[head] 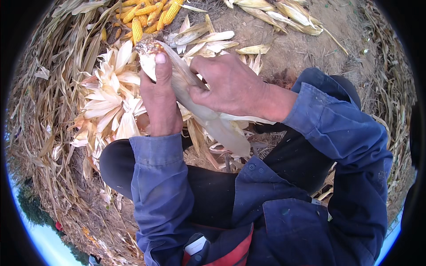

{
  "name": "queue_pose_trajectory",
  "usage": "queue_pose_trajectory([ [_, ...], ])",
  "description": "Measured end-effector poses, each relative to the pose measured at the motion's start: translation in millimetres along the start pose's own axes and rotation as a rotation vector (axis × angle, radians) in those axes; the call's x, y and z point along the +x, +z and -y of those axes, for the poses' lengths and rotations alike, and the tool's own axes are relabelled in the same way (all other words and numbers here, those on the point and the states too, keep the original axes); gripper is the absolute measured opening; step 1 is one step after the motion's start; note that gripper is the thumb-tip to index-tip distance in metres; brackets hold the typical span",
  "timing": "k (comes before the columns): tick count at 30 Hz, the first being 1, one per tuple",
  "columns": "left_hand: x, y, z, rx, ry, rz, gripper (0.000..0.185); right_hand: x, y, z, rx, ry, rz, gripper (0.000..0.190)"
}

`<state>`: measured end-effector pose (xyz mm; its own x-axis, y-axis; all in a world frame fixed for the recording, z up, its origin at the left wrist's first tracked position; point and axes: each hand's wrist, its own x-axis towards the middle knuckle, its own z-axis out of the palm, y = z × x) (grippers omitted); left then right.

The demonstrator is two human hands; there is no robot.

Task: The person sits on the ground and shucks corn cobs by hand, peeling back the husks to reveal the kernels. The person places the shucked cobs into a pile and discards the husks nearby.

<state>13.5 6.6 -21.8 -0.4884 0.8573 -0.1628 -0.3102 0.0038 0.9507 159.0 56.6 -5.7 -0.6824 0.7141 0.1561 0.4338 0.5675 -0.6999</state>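
An ear of corn point(148, 63), pale at its side and dark and damaged at its tip, is gripped in my left hand point(160, 93), the thumb lying along it. My right hand point(229, 86) pinches the husk point(179, 66) that is pulled partly off the ear and trails down to the right. The husk's lower end point(229, 133) hangs between my knees. Left of my left hand lies a heap of pale, peeled husks point(109, 96). Beyond the ear is a pile of bare yellow corn cobs point(146, 16). My right palm and part of its fingers are hidden.
Dry corn stalks and leaves point(56, 99) cover the ground at the left, with more stalks point(392, 66) at the right. Loose husks point(209, 41) lie on bare soil point(299, 50) ahead, and more unpeeled-looking husks point(283, 13) lie farther off. My bent knees frame the ground below my hands.
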Motion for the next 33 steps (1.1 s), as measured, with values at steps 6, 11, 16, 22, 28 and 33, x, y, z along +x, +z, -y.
queue_pose_trajectory([
  [6, -1, -2, -2, 0.020, 0.010, -0.022, 0.060, 1, 3, -9, 0.083, -0.053, -0.039, 0.013],
  [11, -2, -1, 0, -0.008, -0.009, -0.027, 0.058, 0, 7, -10, 0.064, 0.017, -0.092, 0.013],
  [16, 0, -2, -2, -0.053, -0.015, 0.008, 0.058, 3, 5, -7, 0.075, 0.090, -0.109, 0.017],
  [22, -5, 0, -2, -0.087, 0.013, 0.061, 0.061, 1, 5, -9, 0.104, 0.107, -0.119, 0.024],
  [28, -4, 5, 0, -0.197, 0.013, -0.005, 0.056, 3, 4, -12, 0.194, 0.168, -0.154, 0.028],
  [33, -3, 1, 1, -0.183, 0.042, 0.007, 0.052, 3, 3, -9, 0.323, 0.155, -0.193, 0.025],
])
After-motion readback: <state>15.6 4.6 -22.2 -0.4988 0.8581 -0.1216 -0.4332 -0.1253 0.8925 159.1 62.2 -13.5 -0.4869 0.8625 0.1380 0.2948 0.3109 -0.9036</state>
